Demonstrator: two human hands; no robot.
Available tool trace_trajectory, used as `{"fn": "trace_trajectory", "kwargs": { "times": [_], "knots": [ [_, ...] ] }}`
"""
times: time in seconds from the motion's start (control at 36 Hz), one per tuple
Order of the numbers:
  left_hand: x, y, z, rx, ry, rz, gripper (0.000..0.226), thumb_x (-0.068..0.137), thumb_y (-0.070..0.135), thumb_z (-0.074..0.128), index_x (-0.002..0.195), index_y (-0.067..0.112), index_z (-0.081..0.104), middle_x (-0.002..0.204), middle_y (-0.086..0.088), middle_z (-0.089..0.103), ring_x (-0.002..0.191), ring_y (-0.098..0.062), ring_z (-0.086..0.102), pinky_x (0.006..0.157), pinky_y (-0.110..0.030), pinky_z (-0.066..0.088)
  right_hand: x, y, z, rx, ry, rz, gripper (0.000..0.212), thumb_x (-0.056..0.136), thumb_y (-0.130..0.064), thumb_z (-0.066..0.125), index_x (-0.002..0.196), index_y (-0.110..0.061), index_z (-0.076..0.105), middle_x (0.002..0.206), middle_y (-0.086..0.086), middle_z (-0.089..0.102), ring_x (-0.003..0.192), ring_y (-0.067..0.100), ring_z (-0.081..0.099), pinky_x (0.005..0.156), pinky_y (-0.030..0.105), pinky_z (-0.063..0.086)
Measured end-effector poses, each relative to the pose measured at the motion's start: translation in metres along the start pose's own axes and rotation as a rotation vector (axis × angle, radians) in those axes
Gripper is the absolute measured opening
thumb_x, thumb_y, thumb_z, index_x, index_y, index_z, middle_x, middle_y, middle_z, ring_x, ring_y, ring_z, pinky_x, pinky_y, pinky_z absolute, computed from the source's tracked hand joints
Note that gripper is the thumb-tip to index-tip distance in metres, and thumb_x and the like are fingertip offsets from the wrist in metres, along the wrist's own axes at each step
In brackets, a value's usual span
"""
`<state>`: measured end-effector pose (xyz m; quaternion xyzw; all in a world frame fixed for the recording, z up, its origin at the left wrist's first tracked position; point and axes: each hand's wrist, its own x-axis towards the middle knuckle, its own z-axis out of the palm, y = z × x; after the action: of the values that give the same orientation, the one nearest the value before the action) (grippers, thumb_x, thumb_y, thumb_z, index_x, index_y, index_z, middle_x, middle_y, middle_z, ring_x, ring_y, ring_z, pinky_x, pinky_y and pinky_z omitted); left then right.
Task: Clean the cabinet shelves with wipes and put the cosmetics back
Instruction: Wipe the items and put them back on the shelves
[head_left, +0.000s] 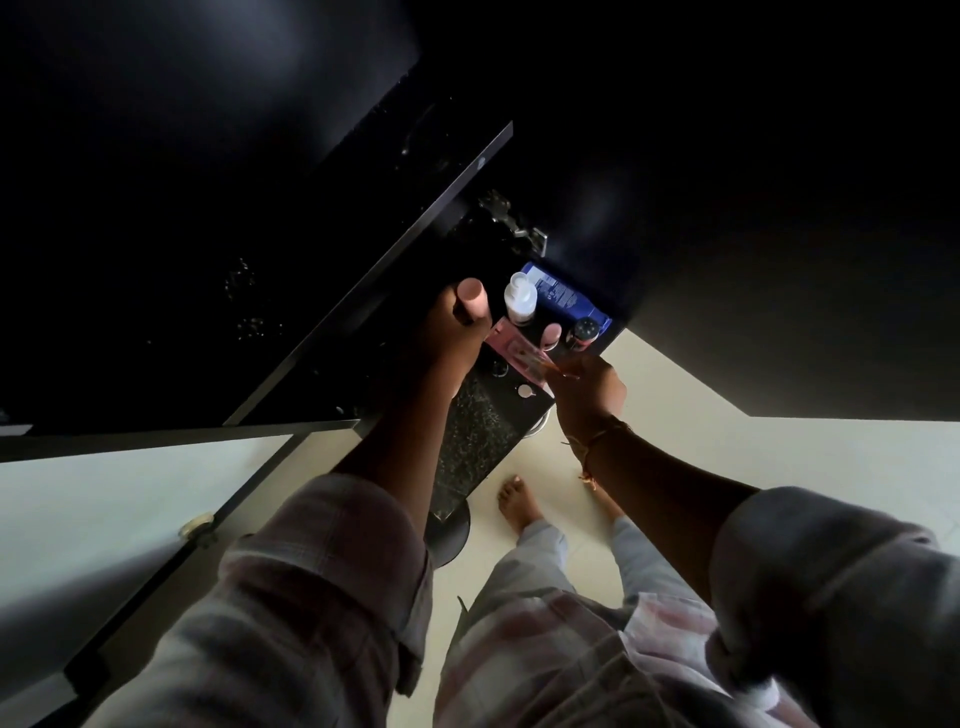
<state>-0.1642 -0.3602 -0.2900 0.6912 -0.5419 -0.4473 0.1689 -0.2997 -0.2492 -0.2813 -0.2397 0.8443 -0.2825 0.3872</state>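
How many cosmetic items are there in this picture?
6: a pink-capped tube in the left hand, a white bottle, a blue tube, a pink packet in the right hand, a second pink-capped tube beside it, a black-capped bottle. Darkness may hide more.

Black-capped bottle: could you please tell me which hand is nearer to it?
Right. The right hand, pinching a pink packet, sits just below the black-capped bottle in the picture; the left hand grips a pink-capped tube farther off, beyond the white bottle.
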Motion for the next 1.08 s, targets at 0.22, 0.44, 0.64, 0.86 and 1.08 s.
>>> {"fn": "trace_trajectory", "kwargs": {
  "times": [0.22,0.44,0.64,0.86,1.08],
  "knots": [
    [-0.002,-0.001,0.000,0.023,-0.009,0.009,0.045,0.075,0.033,0.074,0.115,0.028,0.055,0.105,0.005,0.067,0.099,-0.015,0.064,0.088,-0.045,0.054,0.002,0.004,0.005,0.008,0.017,0.021,0.015,0.079,-0.031,0.072,0.086,-0.018,0.069,0.084,-0.003,0.069,0.079,0.016,0.058,0.067,0.025,0.038],
    [-0.004,0.002,0.000,0.094,-0.024,0.060,0.043,0.077,0.034,0.072,0.116,0.026,0.054,0.106,0.004,0.066,0.099,-0.016,0.063,0.088,-0.044,0.054,0.004,0.008,0.005,0.021,0.002,0.000,0.003,0.078,-0.023,0.070,0.080,-0.025,0.069,0.084,-0.003,0.071,0.084,0.020,0.064,0.073,0.030,0.048],
    [-0.003,0.003,0.000,0.140,-0.063,0.097,0.035,0.076,0.039,0.066,0.108,0.033,0.053,0.101,0.007,0.065,0.094,-0.015,0.063,0.085,-0.042,0.054,0.004,0.011,0.005,0.053,-0.006,0.011,0.010,0.075,-0.027,0.072,0.085,-0.026,0.071,0.080,-0.006,0.071,0.080,0.017,0.064,0.072,0.032,0.052],
    [0.000,0.009,-0.002,0.170,-0.057,0.134,0.027,0.088,0.044,0.058,0.101,0.020,0.056,0.096,0.001,0.065,0.090,-0.018,0.063,0.081,-0.037,0.053,0.002,0.011,0.003,0.063,-0.028,0.010,0.008,0.074,-0.027,0.074,0.082,-0.027,0.070,0.080,-0.006,0.072,0.080,0.018,0.066,0.075,0.037,0.055],
    [0.004,0.014,-0.002,0.014,-0.067,0.085,0.026,0.082,0.026,0.063,0.107,0.017,0.060,0.095,0.000,0.066,0.088,-0.018,0.064,0.080,-0.036,0.054,0.003,0.013,0.004,0.053,-0.050,-0.012,0.004,0.082,-0.026,0.067,0.084,-0.028,0.070,0.071,-0.007,0.071,0.074,0.018,0.069,0.073,0.039,0.057]
  ]
}}
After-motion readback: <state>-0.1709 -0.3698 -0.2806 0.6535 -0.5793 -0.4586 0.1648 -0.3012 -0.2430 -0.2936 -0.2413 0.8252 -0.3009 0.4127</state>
